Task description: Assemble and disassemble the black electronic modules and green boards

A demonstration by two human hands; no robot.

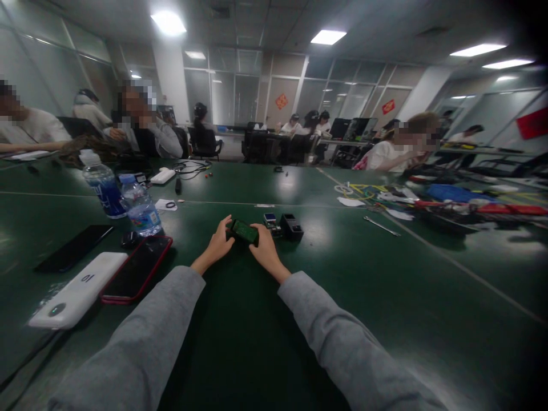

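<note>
A small black device with a green circuit board showing on top (pixel 244 231) rests low over the dark green table (pixel 299 319). My left hand (pixel 218 245) grips its left end with curled fingers. My right hand (pixel 264 248) holds its right end, fingers closed around it. Both grey sleeves reach in from the bottom edge. Just right of my hands lie a small blue-topped part (pixel 270 218) and a black box-shaped part (pixel 291 225).
At left stand two water bottles (pixel 128 200), a red-cased phone (pixel 137 268), a black phone (pixel 73 247) and a white power bank (pixel 77 291). A metal tool (pixel 382 226) and cluttered cables and parts (pixel 449 200) lie at right. Several people sit around the far edges.
</note>
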